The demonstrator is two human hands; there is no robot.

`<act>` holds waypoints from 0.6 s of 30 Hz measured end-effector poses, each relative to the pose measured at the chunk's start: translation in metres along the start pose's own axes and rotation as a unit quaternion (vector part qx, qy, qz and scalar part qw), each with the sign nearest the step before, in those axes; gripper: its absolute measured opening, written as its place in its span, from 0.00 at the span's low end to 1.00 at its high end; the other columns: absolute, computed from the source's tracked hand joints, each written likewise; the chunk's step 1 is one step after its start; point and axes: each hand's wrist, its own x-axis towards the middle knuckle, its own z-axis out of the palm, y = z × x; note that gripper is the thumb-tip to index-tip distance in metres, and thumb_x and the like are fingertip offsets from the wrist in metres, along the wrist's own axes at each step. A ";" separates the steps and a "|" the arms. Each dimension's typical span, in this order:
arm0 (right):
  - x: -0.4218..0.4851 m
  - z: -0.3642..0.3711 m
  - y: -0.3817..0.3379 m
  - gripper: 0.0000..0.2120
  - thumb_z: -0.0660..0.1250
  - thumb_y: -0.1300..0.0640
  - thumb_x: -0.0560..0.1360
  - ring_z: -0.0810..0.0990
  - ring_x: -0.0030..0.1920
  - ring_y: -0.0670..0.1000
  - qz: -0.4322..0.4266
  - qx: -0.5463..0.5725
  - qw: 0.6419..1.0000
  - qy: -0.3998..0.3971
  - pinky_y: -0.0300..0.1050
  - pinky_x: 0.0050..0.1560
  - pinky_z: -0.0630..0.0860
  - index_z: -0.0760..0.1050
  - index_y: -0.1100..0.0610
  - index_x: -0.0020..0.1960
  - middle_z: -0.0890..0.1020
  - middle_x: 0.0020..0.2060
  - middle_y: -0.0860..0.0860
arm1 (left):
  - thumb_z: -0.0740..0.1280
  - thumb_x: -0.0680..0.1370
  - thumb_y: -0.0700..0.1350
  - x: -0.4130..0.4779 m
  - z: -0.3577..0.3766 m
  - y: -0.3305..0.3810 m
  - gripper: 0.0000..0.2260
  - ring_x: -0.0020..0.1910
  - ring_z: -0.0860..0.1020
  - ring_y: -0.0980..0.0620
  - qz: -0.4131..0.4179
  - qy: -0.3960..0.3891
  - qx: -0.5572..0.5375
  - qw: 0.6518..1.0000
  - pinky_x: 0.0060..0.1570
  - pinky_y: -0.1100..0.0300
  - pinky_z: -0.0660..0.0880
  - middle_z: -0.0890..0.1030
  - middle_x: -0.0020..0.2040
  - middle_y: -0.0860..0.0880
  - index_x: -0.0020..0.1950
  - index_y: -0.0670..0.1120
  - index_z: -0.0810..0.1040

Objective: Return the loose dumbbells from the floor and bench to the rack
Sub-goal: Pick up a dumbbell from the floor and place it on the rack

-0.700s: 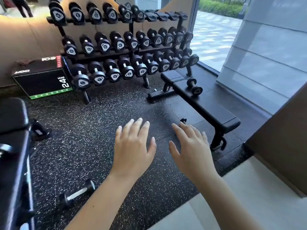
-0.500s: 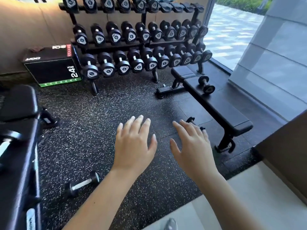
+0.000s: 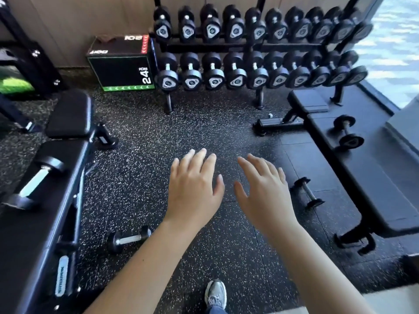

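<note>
Hands first: the left hand (image 3: 192,189) and the right hand (image 3: 264,193) are held out side by side, palms down, fingers straight and a little spread, and neither holds anything. They hover above the speckled rubber floor (image 3: 204,128), which in my judgement means no dumbbell is chosen yet. Nearest to the right hand lies a small floor dumbbell (image 3: 307,192), just beside the right bench (image 3: 374,189). A second floor dumbbell (image 3: 129,239) lies near the left forearm, close to the left bench (image 3: 34,234). Each bench carries one more: a short dumbbell (image 3: 347,133) on the far part of the right bench, and a bigger dumbbell with a pale handle (image 3: 34,182) on the left bench. The rack (image 3: 217,46) stands far, against the wall. Its two visible rows look full, so a free place cannot be seen here.
</note>
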 end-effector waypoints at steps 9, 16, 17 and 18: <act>0.075 0.075 -0.039 0.22 0.69 0.55 0.70 0.76 0.60 0.61 -0.064 0.034 0.995 -0.061 0.66 0.60 0.68 0.73 0.57 0.63 0.78 0.60 0.57 | 0.54 0.75 0.52 0.028 0.028 -0.094 0.22 0.64 0.72 0.42 -0.095 -0.031 0.018 0.995 0.64 0.42 0.64 0.76 0.63 0.43 0.62 0.43 0.74; 0.101 0.177 -0.121 0.21 0.63 0.52 0.69 0.78 0.57 0.60 -0.094 0.042 0.992 -0.077 0.65 0.56 0.72 0.75 0.57 0.61 0.80 0.58 0.56 | 0.55 0.75 0.51 0.018 0.059 -0.213 0.21 0.64 0.72 0.43 -0.122 -0.021 0.025 0.992 0.63 0.42 0.65 0.77 0.62 0.43 0.61 0.42 0.75; 0.100 0.198 -0.135 0.21 0.63 0.52 0.69 0.78 0.57 0.60 -0.098 0.047 0.990 -0.086 0.65 0.56 0.72 0.75 0.57 0.61 0.80 0.58 0.56 | 0.55 0.75 0.50 0.013 0.067 -0.234 0.20 0.63 0.72 0.43 -0.127 -0.024 0.025 0.991 0.63 0.42 0.66 0.77 0.61 0.43 0.61 0.42 0.75; 0.099 0.218 -0.150 0.21 0.64 0.53 0.69 0.78 0.57 0.60 -0.103 0.052 0.989 -0.091 0.65 0.56 0.73 0.75 0.57 0.61 0.80 0.57 0.56 | 0.55 0.74 0.50 0.009 0.076 -0.255 0.20 0.63 0.73 0.43 -0.133 -0.027 0.024 0.990 0.62 0.42 0.66 0.77 0.61 0.43 0.61 0.42 0.75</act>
